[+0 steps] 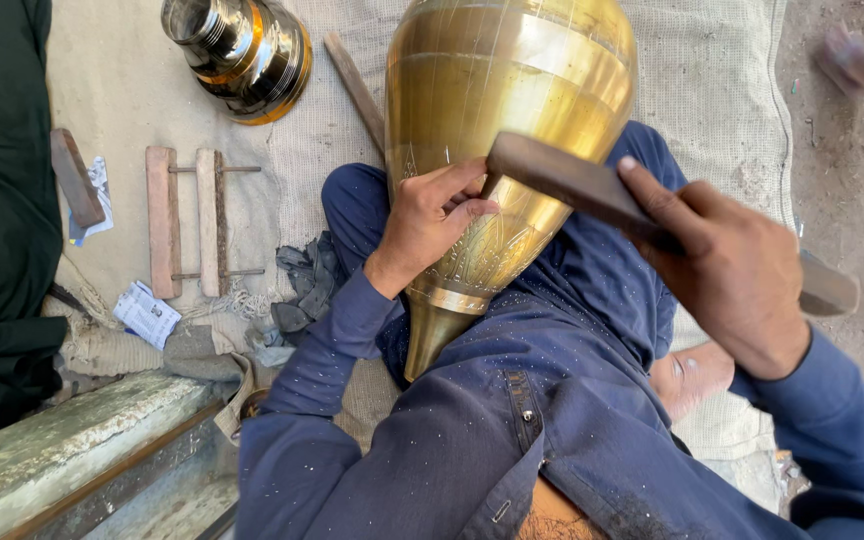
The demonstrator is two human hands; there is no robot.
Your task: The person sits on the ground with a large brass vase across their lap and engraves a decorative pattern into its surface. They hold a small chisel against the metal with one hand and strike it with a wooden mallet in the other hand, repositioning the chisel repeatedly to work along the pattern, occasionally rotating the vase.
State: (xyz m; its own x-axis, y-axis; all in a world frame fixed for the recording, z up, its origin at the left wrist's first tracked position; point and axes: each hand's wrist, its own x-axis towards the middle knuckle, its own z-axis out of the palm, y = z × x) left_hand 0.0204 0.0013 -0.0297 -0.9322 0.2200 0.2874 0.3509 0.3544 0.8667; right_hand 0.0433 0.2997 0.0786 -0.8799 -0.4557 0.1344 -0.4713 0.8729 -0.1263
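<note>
Big brass vase (512, 90) lies tilted across the person's lap, narrow neck down toward the belly, wide body pointing away over the burlap mat (722, 80). It rests on the blue-clad thighs only, with no block or cradle visible under it.

Left hand (430, 222): grip curled tight against the engraved band of the vase, fingers pinched as if round a small punch or chisel. The tool itself is hidden, so I can't tell what is in there. Right hand (737, 275): grip wrapped shut round a dark wooden mallet (577, 185), whose head end sits just above the left fingertips.

Risks as I judge them:
- The mallet head is very near the left knuckles. A slightly off swing hits fingers, not tool.
- The round body on soft thighs can roll under a strike, so the line skids and scars the finished pattern.
- Thin brass with nothing visibly backing it means a heavy hit dents rather than cuts.
- Metal flecks cover the blue clothing (512, 400), a bare foot (692, 375) is just beside the work, and the hands are bare too, so chips can cut.
- The neck presses into the belly, and a hard blow carries straight into the body.

Nearby and untouched: a second polished metal vessel (242, 50), a wooden frame (187, 222), a loose stick (354, 88) and a rag (307, 280).
</note>
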